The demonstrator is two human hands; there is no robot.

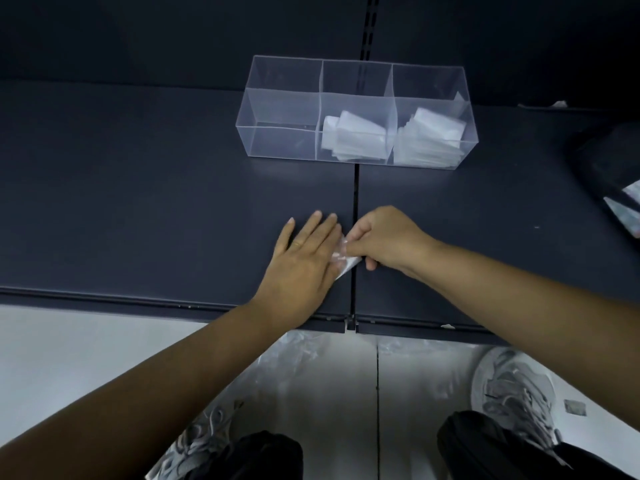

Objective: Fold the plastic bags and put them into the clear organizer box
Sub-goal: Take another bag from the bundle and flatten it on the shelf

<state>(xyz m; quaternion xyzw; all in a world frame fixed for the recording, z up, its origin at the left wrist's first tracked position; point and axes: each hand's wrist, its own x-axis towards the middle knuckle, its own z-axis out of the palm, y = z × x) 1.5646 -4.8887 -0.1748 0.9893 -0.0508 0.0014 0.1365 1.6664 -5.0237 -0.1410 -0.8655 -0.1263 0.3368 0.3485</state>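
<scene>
A small, partly folded clear plastic bag (343,260) lies on the dark shelf (138,202) near its front edge. My left hand (304,261) presses flat on the bag's left part with straight fingers. My right hand (384,242) pinches the bag's right edge with curled fingers. Most of the bag is hidden under both hands. The clear organizer box (280,112) stands farther back with three compartments. Folded bags fill the middle (353,136) and right (429,140) compartments; the left one holds nothing.
A dark bag (609,168) with pale plastic showing sits at the shelf's right edge. Loose clear plastic bags (301,368) lie on the floor below the shelf, between my shoes (516,396). A seam (355,188) splits the shelf between my hands.
</scene>
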